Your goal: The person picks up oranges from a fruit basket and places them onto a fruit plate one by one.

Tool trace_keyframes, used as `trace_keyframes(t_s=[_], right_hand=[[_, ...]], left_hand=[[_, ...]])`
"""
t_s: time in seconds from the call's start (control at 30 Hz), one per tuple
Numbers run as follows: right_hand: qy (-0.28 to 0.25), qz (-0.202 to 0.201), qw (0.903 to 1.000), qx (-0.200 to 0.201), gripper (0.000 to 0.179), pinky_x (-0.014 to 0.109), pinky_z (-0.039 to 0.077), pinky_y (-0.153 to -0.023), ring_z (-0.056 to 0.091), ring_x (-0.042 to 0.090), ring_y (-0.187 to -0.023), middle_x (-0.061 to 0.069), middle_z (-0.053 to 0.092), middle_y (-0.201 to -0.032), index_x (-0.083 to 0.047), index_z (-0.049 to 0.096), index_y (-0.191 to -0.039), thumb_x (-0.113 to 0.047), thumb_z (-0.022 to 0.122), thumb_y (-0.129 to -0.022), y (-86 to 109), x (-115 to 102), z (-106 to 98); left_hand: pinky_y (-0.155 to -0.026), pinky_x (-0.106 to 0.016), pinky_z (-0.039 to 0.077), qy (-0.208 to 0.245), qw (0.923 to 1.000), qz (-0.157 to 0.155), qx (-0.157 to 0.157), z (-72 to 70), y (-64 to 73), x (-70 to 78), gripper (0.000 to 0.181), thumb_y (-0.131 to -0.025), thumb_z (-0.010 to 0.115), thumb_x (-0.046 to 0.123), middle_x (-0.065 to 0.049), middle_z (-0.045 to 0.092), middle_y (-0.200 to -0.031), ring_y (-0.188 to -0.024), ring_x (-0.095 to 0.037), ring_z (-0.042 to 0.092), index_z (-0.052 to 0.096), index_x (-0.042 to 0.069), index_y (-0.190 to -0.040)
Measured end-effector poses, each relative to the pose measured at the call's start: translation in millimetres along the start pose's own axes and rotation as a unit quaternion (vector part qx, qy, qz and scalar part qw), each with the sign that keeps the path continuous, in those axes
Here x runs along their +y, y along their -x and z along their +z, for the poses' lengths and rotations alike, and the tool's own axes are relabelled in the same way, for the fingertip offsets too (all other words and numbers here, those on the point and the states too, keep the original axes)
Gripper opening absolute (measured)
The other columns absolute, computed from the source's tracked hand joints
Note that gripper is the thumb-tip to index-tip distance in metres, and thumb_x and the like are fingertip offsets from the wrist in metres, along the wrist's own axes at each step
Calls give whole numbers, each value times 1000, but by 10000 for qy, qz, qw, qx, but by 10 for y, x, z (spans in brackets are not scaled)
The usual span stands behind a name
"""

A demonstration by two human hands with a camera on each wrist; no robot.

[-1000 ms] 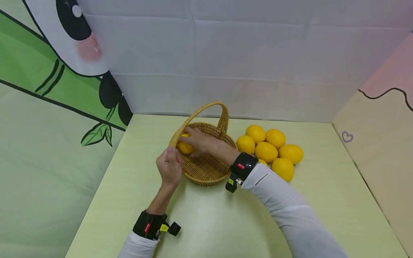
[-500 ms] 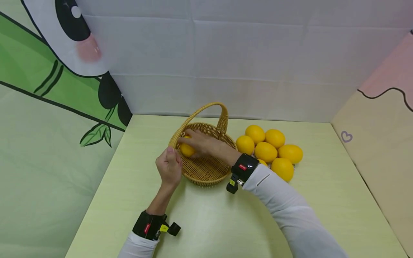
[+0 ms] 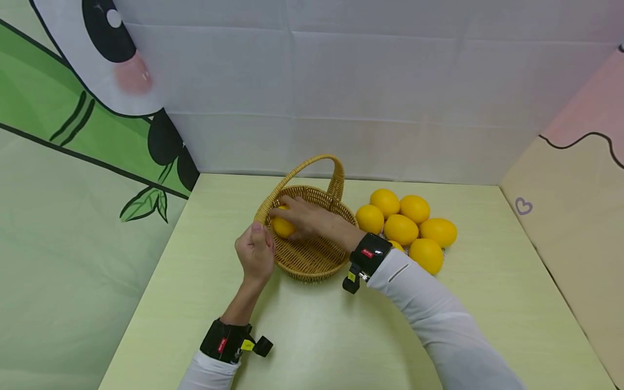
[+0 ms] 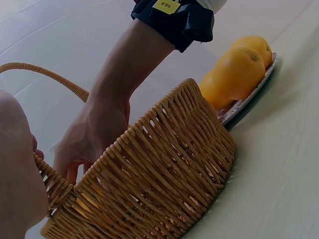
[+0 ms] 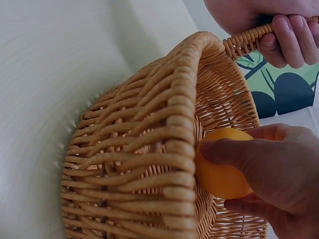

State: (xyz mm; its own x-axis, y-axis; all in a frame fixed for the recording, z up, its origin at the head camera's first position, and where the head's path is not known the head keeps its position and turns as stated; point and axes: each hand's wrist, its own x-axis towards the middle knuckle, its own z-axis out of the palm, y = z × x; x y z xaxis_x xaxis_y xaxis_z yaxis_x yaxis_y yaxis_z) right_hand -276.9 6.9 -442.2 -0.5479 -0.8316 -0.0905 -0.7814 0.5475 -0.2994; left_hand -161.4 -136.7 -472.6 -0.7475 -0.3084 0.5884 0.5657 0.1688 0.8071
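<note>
A woven wicker basket [image 3: 312,265] with a tall arched handle [image 3: 312,161] stands on the table. My left hand [image 3: 255,252] grips the handle near its left base, fingers curled round it, as the right wrist view shows. Inside the basket, my right hand [image 3: 304,215] holds a yellow-orange fruit [image 3: 283,226] near the left wall. In the right wrist view the thumb and fingers stand on either side of this fruit [image 5: 224,169], which looks smooth and round. From the left wrist view, the basket wall hides most of the fruit.
To the right of the basket, several more yellow-orange fruits [image 3: 401,230] sit close together on a plate, whose rim [image 4: 249,97] shows in the left wrist view. A white printed backdrop [image 3: 341,108] rises behind the pale table [image 3: 317,336].
My right hand has shifted very slightly inside the basket, and the fruit under it has moved a little to the right and down. The left hand stays on the handle.
</note>
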Motion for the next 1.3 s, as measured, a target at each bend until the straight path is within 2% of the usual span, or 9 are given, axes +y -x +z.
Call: trace_keyframes(t_s=[0.57,0.63,0.77,0.93,1.1,1.3], right_hand=[[-441,79,9988,217,72,50,54,-124,52,36,-149,16,43,-168,-25,53,-164,-23,87,-101,68,66,-21],[-447,82,9985,290,74,50,52,-126,51,36,-151,16,43,-168,-25,52,-166,-24,87,-101,87,70,-38],[-410,-12,9975,569,76,51,49,-128,52,36,-151,18,46,-166,-22,53,-165,-24,89,-99,146,67,-82],[-415,-204,9945,941,75,51,48,-131,53,37,-151,19,48,-164,-18,56,-163,-25,91,-97,250,56,-134],[-698,-298,9886,1297,72,52,51,-129,53,40,-154,23,47,-168,-18,57,-160,-24,91,-97,391,35,-182],[-961,-471,9765,1872,69,51,59,-119,60,40,-144,23,52,-162,-16,60,-155,-25,93,-95,575,16,-228]], left_hand=[[-37,-18,31,44,10000,62,29,3,4,-12,63,-120,40,29,4,41,-52,-42,-2,39,42,-2,-65],[-37,-18,31,75,9999,81,34,6,3,-8,63,-120,40,29,-1,40,-51,-42,-2,39,42,-3,-65],[-37,-18,30,95,9999,96,25,7,2,-6,62,-119,40,28,-10,38,-50,-42,-1,39,42,-3,-65],[-37,-18,30,71,9999,103,15,7,1,-8,61,-119,40,27,-11,38,-50,-42,-1,38,42,-3,-65],[-37,-18,30,80,9999,102,22,4,0,-17,64,-120,40,31,-7,38,-50,-42,-2,38,42,-3,-65],[-36,-18,29,131,9999,61,75,8,-1,-29,67,-120,42,34,2,40,-51,-41,-2,38,41,-2,-64]])
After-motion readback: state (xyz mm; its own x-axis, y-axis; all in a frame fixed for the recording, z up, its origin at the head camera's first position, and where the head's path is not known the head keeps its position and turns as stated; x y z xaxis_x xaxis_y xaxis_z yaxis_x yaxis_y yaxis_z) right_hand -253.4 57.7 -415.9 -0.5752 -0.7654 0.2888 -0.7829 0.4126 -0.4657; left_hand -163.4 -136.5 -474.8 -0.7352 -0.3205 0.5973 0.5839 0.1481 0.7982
